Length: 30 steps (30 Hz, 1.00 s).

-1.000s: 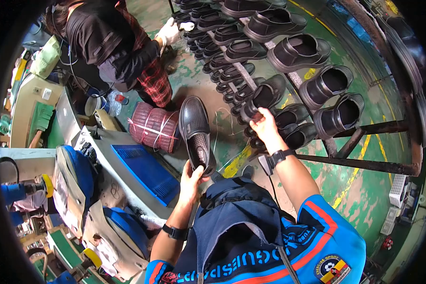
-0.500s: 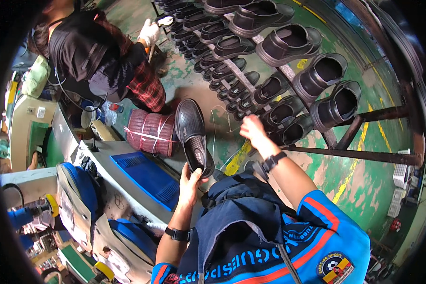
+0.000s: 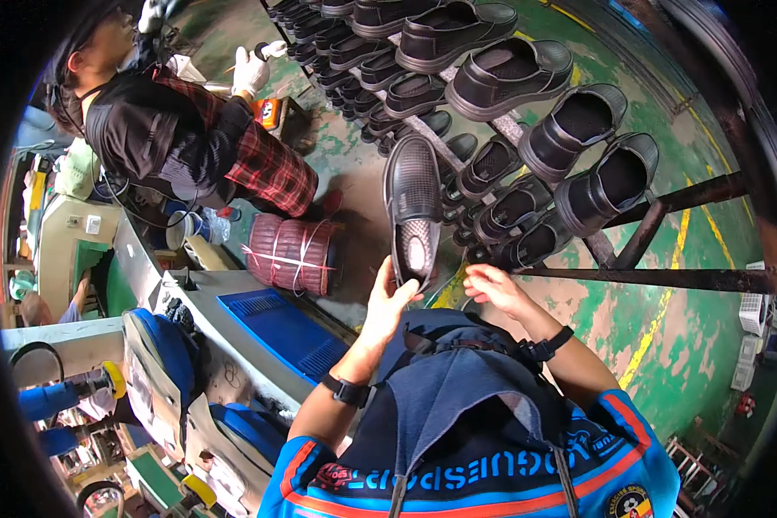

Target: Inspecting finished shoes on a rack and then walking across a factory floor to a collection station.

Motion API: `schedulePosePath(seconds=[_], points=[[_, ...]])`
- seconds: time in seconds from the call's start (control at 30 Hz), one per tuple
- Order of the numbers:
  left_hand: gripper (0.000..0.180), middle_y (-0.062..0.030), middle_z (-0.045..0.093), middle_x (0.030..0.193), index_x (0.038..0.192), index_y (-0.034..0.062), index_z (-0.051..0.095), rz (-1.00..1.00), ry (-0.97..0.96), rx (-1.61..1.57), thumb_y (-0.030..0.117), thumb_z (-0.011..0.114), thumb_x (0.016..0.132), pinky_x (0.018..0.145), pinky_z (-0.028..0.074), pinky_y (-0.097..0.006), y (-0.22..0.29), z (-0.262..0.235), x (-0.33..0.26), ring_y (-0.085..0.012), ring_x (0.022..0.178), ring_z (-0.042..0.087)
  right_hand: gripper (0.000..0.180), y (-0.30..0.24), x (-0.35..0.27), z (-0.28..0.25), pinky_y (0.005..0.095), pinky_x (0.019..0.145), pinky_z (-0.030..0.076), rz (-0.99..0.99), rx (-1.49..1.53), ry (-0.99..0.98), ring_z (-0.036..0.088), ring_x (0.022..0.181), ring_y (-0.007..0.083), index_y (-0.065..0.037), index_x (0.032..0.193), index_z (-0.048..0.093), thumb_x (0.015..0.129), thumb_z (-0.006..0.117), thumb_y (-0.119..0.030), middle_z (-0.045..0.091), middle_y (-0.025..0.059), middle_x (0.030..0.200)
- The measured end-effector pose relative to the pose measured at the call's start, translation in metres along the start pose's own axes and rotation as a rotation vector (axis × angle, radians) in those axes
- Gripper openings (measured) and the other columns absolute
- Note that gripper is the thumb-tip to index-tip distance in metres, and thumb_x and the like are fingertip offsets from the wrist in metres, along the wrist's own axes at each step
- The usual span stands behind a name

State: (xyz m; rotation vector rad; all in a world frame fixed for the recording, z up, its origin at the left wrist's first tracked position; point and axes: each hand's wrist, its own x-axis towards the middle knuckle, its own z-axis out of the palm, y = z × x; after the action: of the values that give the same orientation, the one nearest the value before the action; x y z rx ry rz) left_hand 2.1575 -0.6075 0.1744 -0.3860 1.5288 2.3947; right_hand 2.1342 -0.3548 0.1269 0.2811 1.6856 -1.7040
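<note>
My left hand [image 3: 390, 302] grips a black slip-on shoe [image 3: 413, 186] by its heel, thumb inside the opening. The toe points away from me, and the perforated upper and patterned insole face up. To the right of the heel, my right hand [image 3: 499, 292] is raised with loosely bent fingers, apart from the shoe and with nothing visible in it. Just beyond that hand, several similar black shoes [image 3: 514, 211] sit in rows on a metal rack [image 3: 699, 197].
At the left, a person [image 3: 160, 129] in a dark top and white gloves stands by a tied dark-red bundle [image 3: 289, 253]. A blue panel [image 3: 281, 332] lies on the grey machine beside my left arm. The rack's lower bar [image 3: 656, 276] runs beyond my right forearm.
My left hand has carried the shoe rightward, toward the rack. My right hand has drawn back nearer the shoe's heel. The other person has turned and shifted slightly.
</note>
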Motion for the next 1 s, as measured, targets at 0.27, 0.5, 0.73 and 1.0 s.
schedulePosePath(seconds=[0.27,0.5,0.73,1.0], points=[[0.094,-0.0116,0.030,0.144,0.146,0.0036,0.009,0.192,-0.227,0.047,0.007,0.072,0.076,0.110,0.024,-0.036,0.002,0.005,0.023,-0.0221,0.133,0.031,0.095,-0.085,0.018,0.047,0.0399,0.102,0.037,-0.383,0.065,-0.078,0.037,0.128,0.0285,-0.010,0.148,0.007,0.081,0.070,-0.029,0.033,0.0210,0.142],[0.085,-0.0096,0.037,0.138,0.143,0.0061,0.019,0.164,-0.327,-0.028,0.029,0.071,0.080,0.106,0.031,-0.039,0.020,-0.038,0.056,-0.0214,0.128,0.037,0.089,-0.114,0.029,0.080,0.0346,0.087,0.050,-0.377,-0.099,0.021,0.049,0.117,0.0232,-0.007,0.147,0.014,0.078,0.071,-0.017,0.036,0.0165,0.140],[0.048,-0.0067,0.056,0.122,0.124,0.0085,0.045,-0.127,-0.316,-0.473,0.048,0.035,0.097,0.091,0.043,-0.036,0.066,-0.053,0.085,-0.0177,0.111,0.054,0.094,-0.117,0.021,0.095,0.0343,0.093,0.046,-0.343,-0.035,-0.083,0.042,0.125,0.0242,-0.008,0.148,0.012,0.075,0.072,-0.011,0.033,0.0154,0.143],[0.039,-0.0070,0.058,0.121,0.124,0.0062,0.047,-0.065,-0.249,-0.499,0.035,0.043,0.098,0.098,0.041,-0.036,0.078,-0.049,0.083,-0.0186,0.110,0.056,0.093,-0.107,0.022,0.105,0.0366,0.107,0.032,-0.589,-0.333,-0.021,0.035,0.132,0.0288,0.003,0.143,0.019,0.074,0.076,-0.021,0.032,0.0222,0.143]])
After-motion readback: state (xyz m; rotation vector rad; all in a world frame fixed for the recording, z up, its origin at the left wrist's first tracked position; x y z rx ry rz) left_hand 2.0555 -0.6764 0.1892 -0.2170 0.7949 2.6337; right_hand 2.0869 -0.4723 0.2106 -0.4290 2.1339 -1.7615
